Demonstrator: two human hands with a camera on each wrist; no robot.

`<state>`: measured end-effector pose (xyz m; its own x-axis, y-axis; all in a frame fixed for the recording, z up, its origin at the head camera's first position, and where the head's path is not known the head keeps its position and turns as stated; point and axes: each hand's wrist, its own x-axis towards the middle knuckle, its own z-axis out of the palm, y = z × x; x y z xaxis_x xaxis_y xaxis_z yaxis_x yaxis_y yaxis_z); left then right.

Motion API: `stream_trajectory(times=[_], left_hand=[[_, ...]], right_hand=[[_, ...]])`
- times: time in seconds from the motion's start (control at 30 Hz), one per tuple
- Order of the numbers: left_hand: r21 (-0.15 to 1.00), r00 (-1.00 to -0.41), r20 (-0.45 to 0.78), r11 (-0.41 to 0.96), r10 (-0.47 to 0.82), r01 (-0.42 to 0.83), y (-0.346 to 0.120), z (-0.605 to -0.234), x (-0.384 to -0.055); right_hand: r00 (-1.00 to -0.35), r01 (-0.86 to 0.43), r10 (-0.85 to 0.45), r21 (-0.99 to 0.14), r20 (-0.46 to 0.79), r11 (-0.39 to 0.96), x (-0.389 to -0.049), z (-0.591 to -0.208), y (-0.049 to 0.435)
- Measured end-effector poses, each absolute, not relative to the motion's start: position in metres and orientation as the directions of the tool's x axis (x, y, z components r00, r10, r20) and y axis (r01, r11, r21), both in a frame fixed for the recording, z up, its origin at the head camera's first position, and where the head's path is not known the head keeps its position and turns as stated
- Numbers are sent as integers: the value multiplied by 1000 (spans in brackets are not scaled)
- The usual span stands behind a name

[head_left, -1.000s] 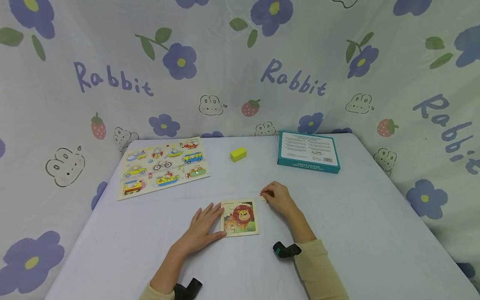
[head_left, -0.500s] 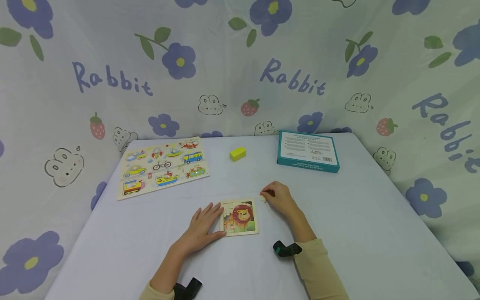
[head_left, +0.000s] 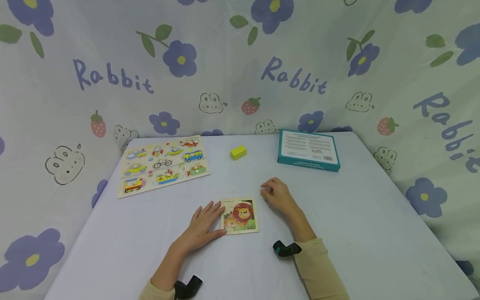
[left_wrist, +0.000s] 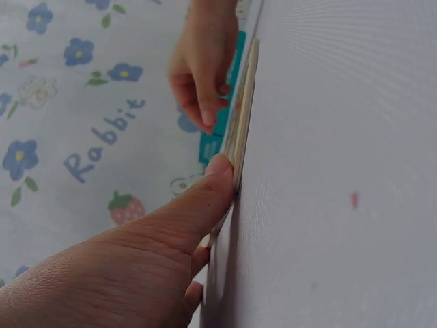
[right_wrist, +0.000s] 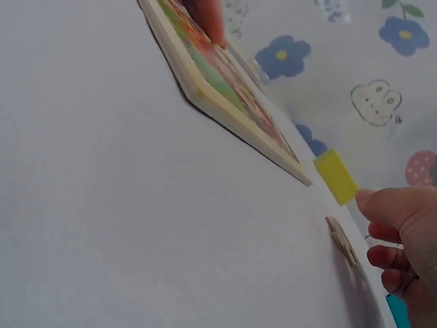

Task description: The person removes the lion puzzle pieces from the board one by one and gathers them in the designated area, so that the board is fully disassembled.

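Observation:
A square wooden lion puzzle (head_left: 243, 213) lies on the table in front of the person. The left hand (head_left: 203, 225) rests at its left side, fingers spread and fairly straight. In the left wrist view, the left thumb (left_wrist: 217, 179) touches the board's edge. The right hand (head_left: 279, 196) is just beyond the board's upper right corner, thumb and fingers bent loosely and slightly apart. Close to those fingertips, a small thin wooden piece (right_wrist: 341, 241) shows in the right wrist view, with a gap between it and the fingers. Whether it lies flat cannot be told.
A yellow block (head_left: 238, 152) sits toward the back middle. A larger vehicle puzzle board (head_left: 163, 166) lies at the back left. At the back right is a teal box (head_left: 309, 150). A patterned cloth (head_left: 225, 62) hangs behind the white table (head_left: 375, 233).
The right hand's thumb and index finger, earlier together at the small piece, are now apart, and the hand is slightly higher. The left hand and the lion puzzle stay in place.

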<state>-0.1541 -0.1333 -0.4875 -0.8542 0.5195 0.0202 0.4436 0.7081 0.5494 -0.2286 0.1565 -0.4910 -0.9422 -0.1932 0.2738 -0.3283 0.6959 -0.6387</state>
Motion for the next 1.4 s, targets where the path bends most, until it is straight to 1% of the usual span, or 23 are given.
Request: stream_trajectory(times=[0.13,0.3,0.4,0.5,0.6,0.67,0.93,1.2,1.4], left_hand=[[553,-854,20,706,519,442,-133,-487,-155],[554,-853,19,705,521,443,-134,-486,-155],[561,-850,21,697,527,446,-135,-486,-155],[564,-847,29,691,530,452,-135,-487,-155],[566,-846,32,688,532,454,-134,-487,-155],[565,-846,28,690,532,452,-134,-488,-155],[571,-846,22,688,533,448,-134,-489,-154],[572,-846,24,687,533,448,-135,-490,-154],[571,-845,23,686,534,450,-134,-490,-153]], right_hand=[[-936,-351,-242,-644,254,680,-226,-485,146],[-917,-396,-332,-617,222,680,-219,-482,125],[-876,-473,-422,-594,236,650,-214,-482,111],[-818,-560,-509,-570,266,601,-209,-483,100],[-781,-606,-559,-552,278,572,-206,-484,92],[-774,-616,-571,-539,275,575,-205,-487,89],[-781,-608,-574,-515,247,605,-202,-490,86],[-772,-624,-594,-445,226,642,-200,-492,83],[-770,-627,-596,-446,227,639,-201,-494,84]])
